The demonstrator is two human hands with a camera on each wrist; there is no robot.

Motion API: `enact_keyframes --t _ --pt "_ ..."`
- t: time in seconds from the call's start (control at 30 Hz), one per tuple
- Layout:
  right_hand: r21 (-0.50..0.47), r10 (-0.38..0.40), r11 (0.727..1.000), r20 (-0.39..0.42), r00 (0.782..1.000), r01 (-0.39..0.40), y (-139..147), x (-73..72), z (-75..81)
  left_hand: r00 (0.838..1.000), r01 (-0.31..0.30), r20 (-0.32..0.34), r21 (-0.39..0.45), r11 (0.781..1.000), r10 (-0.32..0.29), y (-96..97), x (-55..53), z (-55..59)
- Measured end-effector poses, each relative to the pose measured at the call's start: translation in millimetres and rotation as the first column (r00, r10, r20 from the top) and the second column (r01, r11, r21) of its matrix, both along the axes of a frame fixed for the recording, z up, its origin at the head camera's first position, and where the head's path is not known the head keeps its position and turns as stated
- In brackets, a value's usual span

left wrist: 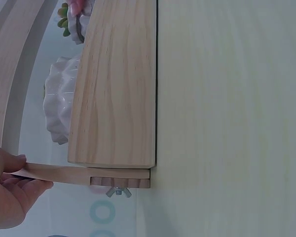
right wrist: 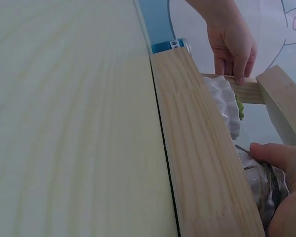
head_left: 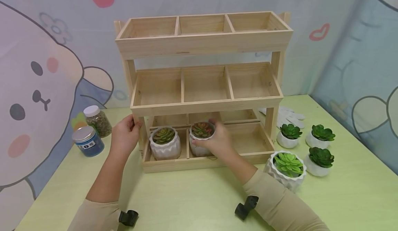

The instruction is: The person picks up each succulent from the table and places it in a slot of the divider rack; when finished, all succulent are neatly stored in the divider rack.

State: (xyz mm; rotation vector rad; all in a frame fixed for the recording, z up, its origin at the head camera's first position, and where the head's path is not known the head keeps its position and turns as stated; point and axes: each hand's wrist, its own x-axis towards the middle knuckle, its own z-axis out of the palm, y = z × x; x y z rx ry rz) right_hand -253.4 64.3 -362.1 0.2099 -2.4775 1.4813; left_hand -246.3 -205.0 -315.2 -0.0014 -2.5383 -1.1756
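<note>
A three-tier wooden shelf (head_left: 205, 106) with divided boxes stands on the table. My left hand (head_left: 125, 134) pinches its left upright between thumb and fingers; the left wrist view shows that hand (left wrist: 10, 190) gripping the wooden post (left wrist: 59, 173). With my right hand (head_left: 217, 139) I hold a white pot with a reddish succulent (head_left: 201, 131), in the bottom tier's middle compartment. The right wrist view has the thumb against this pot (right wrist: 259, 180), which has twine around it. Beside it, another white pot with a green succulent (head_left: 164, 143) sits in the bottom left compartment.
On the right stand a ridged white pot with a bright green succulent (head_left: 287, 169) and several small potted succulents (head_left: 318, 160). White gloves (head_left: 287, 115) lie behind them. At left are a blue jar (head_left: 88, 143) and a white-capped jar (head_left: 97, 120).
</note>
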Motion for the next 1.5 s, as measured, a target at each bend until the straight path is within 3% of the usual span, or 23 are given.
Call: enact_keyframes --t 0.5,0.97,1.17,1.33,1.5 --pt "0.002 0.019 1.000 0.004 1.000 -0.019 2.2 -5.1 -8.3 1.000 0.004 -0.011 -0.002 1.000 -0.004 0.0 0.2 -1.0" --pt "0.082 -0.013 0.997 0.059 0.998 0.008 1.6 -0.6 -2.7 1.000 0.007 -0.006 -0.005 1.000 -0.007 -1.4 -1.2 -0.8" --pt "0.087 -0.001 0.996 0.028 1.000 -0.002 3.3 2.6 0.1 1.000 0.008 -0.011 -0.013 1.000 -0.008 -1.9 -1.3 -0.5" --pt "0.071 0.035 0.997 -0.028 0.999 -0.033 12.2 15.3 7.9 1.000 0.008 -0.009 -0.016 1.000 -0.008 -1.7 -0.7 0.5" --pt "0.070 0.087 0.994 -0.020 0.996 -0.085 23.4 40.4 19.1 1.000 0.008 -0.006 -0.006 1.000 -0.008 -1.0 0.5 -0.1"
